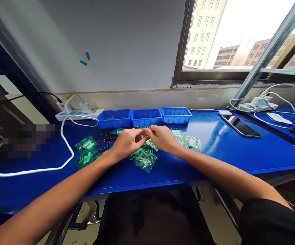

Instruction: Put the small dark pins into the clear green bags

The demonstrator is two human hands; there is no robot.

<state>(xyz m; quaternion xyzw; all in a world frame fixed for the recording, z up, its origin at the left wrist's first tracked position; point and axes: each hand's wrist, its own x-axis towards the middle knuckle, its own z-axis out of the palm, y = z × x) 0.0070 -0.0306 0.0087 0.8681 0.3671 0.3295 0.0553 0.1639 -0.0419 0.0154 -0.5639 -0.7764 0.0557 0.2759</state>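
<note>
My left hand point(129, 141) and my right hand point(161, 137) meet over the middle of the blue table, fingertips pinched together. Whatever lies between the fingers is too small and too covered to make out. Below and around them are small green-tinted plastic packets point(145, 160) with pale metal parts inside. More green packets point(87, 148) rest left of my left hand, beside a heap of black screws point(106, 137). Past my right hand lie another green packet point(179, 136) and a clearer packet point(193, 142).
Three blue bins point(115, 119), point(146, 117), point(176, 115) stand in a row against the wall. A white cable point(69, 146) runs from a power strip point(60, 115) across the left side. At right are a phone point(241, 126) and a second power strip point(261, 106) with cables.
</note>
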